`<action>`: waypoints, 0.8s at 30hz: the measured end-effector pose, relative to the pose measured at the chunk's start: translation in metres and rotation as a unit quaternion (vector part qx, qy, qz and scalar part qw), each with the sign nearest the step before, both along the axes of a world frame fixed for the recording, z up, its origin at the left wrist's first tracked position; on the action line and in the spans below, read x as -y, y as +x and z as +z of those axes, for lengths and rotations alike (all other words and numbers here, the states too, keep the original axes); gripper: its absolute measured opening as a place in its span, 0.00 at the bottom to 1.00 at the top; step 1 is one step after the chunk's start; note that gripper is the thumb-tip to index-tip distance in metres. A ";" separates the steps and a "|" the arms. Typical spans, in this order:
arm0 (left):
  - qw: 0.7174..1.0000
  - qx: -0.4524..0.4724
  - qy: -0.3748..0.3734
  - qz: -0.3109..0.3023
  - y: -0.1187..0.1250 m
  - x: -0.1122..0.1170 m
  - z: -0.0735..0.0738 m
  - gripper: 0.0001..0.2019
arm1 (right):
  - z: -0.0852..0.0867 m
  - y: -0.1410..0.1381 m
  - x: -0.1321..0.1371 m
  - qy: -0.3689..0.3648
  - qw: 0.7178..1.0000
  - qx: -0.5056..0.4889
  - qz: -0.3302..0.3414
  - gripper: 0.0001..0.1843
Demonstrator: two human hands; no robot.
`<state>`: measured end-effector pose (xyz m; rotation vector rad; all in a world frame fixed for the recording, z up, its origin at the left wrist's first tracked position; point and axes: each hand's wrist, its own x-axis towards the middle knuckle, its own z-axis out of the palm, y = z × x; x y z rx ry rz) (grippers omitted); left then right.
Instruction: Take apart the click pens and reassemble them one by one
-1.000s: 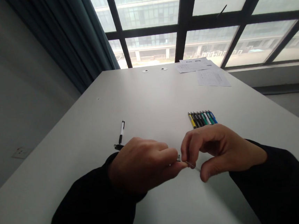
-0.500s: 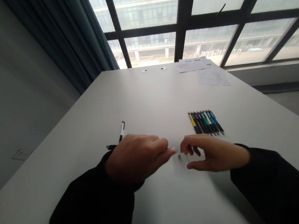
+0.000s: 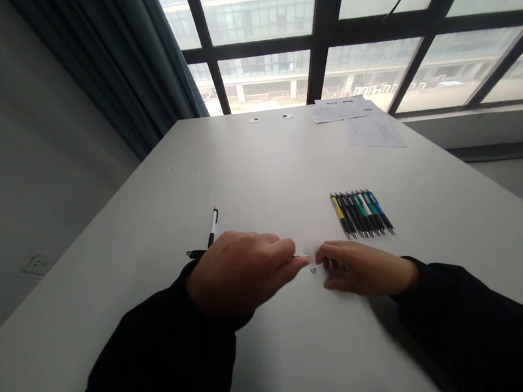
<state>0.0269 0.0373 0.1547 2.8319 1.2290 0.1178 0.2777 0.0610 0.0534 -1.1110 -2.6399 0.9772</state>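
My left hand (image 3: pixel 245 270) is curled closed near the table's front, pinching a thin pen part whose tip pokes out toward the right; a dark end shows behind the wrist. My right hand (image 3: pixel 363 267) rests low on the white table (image 3: pixel 259 172), fingers bent and pinched together, their tips next to a tiny metal piece (image 3: pixel 313 270) lying on the surface between the two hands. What the right fingers hold, if anything, is hidden. A white and black pen (image 3: pixel 212 226) lies just beyond my left hand.
A neat row of several pens (image 3: pixel 362 213) in yellow, black, green and blue lies right of centre. Paper sheets (image 3: pixel 372 130) sit at the far right edge by the window. Two small round caps (image 3: pixel 270 118) mark the far side. A curtain hangs at left.
My right hand came down from a raised pinch against the left hand and settled on the table. The small metal piece now lies on the surface. The left hand lowered slightly.
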 end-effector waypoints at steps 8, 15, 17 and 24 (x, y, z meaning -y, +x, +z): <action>1.000 -0.008 -0.013 0.003 0.000 0.000 -0.001 0.18 | 0.000 0.001 0.000 0.003 1.000 -0.001 0.005 0.15; 1.000 -0.011 -0.015 0.004 0.001 -0.001 -0.001 0.19 | 0.001 0.000 0.000 -0.001 1.000 0.002 0.007 0.15; 1.000 -0.008 -0.014 0.005 0.001 -0.001 -0.002 0.19 | 0.003 0.000 0.000 -0.004 1.000 0.004 0.006 0.15; 1.000 -0.008 -0.021 0.004 0.000 -0.001 -0.001 0.19 | 0.005 0.000 0.000 -0.001 1.000 0.004 0.017 0.16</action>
